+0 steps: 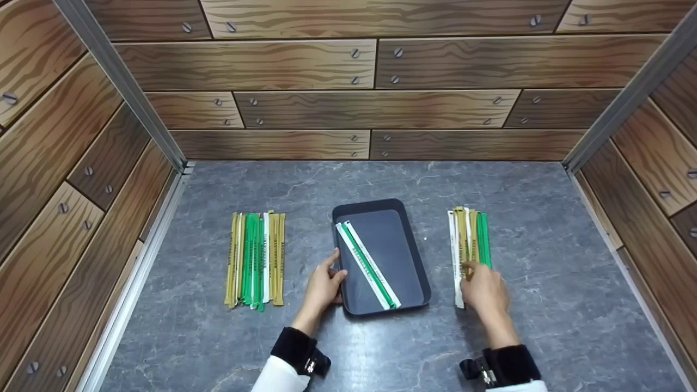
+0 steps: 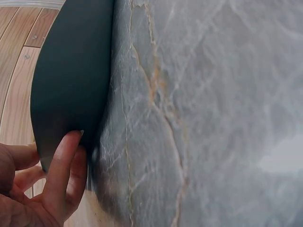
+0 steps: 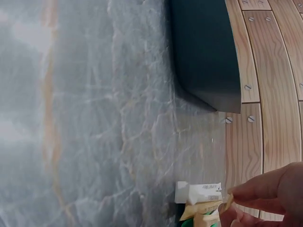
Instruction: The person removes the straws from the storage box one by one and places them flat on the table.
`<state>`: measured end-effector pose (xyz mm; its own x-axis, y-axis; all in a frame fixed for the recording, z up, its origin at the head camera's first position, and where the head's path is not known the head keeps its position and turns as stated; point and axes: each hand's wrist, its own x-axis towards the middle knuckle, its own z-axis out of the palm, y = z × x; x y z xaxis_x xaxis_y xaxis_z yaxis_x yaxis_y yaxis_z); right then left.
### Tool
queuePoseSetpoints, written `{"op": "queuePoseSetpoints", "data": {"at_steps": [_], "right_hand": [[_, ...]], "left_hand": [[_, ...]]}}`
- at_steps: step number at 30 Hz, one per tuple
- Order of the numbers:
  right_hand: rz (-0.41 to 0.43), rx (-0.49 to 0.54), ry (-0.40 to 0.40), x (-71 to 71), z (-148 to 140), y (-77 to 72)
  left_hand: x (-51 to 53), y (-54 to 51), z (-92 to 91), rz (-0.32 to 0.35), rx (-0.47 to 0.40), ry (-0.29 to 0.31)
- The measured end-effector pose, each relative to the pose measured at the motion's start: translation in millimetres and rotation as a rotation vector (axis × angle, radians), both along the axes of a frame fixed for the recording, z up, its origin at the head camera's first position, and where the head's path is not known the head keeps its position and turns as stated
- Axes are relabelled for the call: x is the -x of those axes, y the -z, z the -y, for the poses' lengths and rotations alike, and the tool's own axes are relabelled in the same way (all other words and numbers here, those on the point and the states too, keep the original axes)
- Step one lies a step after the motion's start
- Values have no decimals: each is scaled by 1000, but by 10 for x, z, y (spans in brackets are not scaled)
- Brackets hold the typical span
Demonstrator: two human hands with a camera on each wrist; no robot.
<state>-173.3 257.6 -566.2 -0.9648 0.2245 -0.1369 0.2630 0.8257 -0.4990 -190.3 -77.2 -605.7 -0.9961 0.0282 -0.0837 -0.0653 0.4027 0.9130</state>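
Observation:
A dark grey rectangular tray [image 1: 403, 261] sits mid-table, slightly turned. Inside lie two white wrapped sticks and a green wrapped stick [image 1: 366, 267], side by side on a slant. My left hand [image 1: 324, 283] grips the tray's left wall, thumb at the rim and fingers against the outside; the left wrist view shows these fingers [image 2: 64, 163] on the wall. To the right of the tray is a bundle of long, slim wrapped sticks in white, gold and green [image 1: 483, 239]. Over its near end, my right hand [image 1: 486, 288] pinches a gold wrapped stick [image 3: 227, 203] between thumb and finger.
Another bundle of gold, green and white wrapped sticks [image 1: 253, 261] lies left of the tray. Wood-patterned walls [image 1: 305, 65] enclose the grey marbled table [image 1: 370, 179] at the back and both sides.

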Motion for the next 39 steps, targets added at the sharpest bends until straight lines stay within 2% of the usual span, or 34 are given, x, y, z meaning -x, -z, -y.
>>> {"op": "queuePoseSetpoints", "data": {"at_steps": [2,4,7,11,13,15,19,24,33,35,39], "right_hand": [[28,-11,16,-10,-5,-6],[12,-29,26,-20,10,-16],[-120,-36,7,-15,84,-23],[-340,22,-128,29,289,16],[-373,59,-214,50,426,45],[-364,79,-298,67,571,75],[-279,83,-427,84,843,122],[-248,31,-538,109,1064,200],[-220,-80,-566,141,1188,293],[-225,-91,-565,147,1195,297],[-254,-100,-567,155,1197,304]], "left_hand": [[-1,2,-5,13,-13,-2],[1,4,-11,31,-22,-7],[5,10,-16,29,-31,-10],[12,5,-15,14,-18,-7],[16,0,-12,0,0,-3],[19,-5,-8,-8,12,2],[23,-11,0,-8,0,11],[36,-9,2,-1,-6,9],[56,10,5,-10,31,-4],[60,15,15,-1,-1,-9],[68,7,42,52,-121,-18]]}}
